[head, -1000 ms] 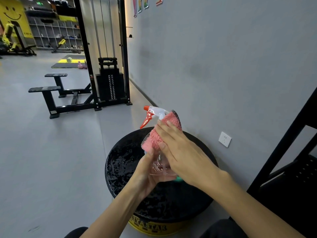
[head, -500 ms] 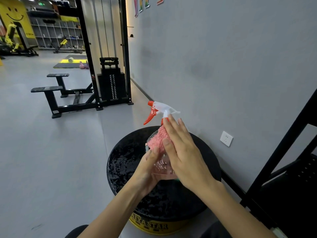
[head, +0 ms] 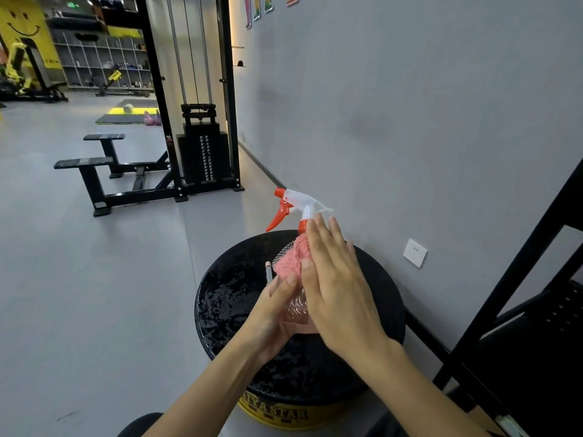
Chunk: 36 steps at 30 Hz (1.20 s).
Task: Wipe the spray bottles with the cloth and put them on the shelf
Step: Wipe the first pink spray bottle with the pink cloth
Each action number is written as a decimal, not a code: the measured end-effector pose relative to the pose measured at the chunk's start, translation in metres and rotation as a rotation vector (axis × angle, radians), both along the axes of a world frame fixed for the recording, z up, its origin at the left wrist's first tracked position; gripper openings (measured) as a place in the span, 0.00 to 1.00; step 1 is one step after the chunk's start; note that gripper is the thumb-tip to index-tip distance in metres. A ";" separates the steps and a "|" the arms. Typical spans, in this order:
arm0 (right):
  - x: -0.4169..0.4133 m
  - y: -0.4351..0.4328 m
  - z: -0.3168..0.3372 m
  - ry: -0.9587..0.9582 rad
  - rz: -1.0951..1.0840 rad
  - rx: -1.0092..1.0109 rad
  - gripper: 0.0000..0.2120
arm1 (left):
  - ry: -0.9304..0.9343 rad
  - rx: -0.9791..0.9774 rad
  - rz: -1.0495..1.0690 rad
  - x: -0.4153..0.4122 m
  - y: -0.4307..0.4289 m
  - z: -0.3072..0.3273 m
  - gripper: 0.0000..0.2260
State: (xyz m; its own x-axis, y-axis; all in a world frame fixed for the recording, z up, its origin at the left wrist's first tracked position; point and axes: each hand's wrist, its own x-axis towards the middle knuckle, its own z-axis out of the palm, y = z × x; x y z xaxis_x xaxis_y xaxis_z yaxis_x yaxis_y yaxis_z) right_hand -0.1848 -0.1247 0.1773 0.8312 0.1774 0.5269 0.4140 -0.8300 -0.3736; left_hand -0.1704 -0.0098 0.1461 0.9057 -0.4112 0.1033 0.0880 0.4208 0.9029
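A clear pinkish spray bottle point(head: 296, 307) with a white head and orange trigger point(head: 291, 205) stands upright over a black round stool. My left hand point(head: 271, 313) grips the bottle's lower body from the left. My right hand point(head: 334, 279) lies flat with straight fingers, pressing a pink fluffy cloth point(head: 288, 260) against the bottle's upper body and neck. The cloth's mesh edge shows at its top left. Most of the bottle's body is hidden behind my hands.
The black round stool point(head: 378, 298) with a yellow base stands against the grey wall. A black metal shelf frame point(head: 517, 279) rises at the right. A wall socket point(head: 415, 253) sits beside it. A cable machine point(head: 202, 146) and benches stand further back on the grey floor.
My right hand slid the cloth down from the spray head to the bottle's shoulder, and its fingers straightened. The white head and orange trigger are now uncovered.
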 end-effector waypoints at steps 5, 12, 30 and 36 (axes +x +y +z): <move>-0.007 0.002 -0.004 -0.018 -0.006 -0.052 0.26 | 0.004 -0.025 -0.008 0.004 0.002 -0.001 0.30; -0.001 -0.002 -0.007 0.028 -0.034 -0.008 0.25 | 0.019 -0.029 -0.034 0.002 0.002 -0.003 0.36; -0.006 -0.004 0.002 0.187 0.146 0.227 0.25 | 0.007 -0.054 -0.083 -0.001 0.007 0.000 0.29; -0.001 -0.002 0.004 0.166 0.145 0.201 0.24 | 0.018 -0.089 -0.049 0.001 0.004 -0.001 0.29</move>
State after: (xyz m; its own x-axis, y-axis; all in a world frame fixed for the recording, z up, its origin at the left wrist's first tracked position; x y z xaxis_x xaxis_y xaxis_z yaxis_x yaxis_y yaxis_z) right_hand -0.1859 -0.1268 0.1818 0.8826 0.2065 0.4223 0.4423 -0.6691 -0.5972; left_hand -0.1695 -0.0060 0.1449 0.8866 -0.4452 0.1256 0.1261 0.4939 0.8603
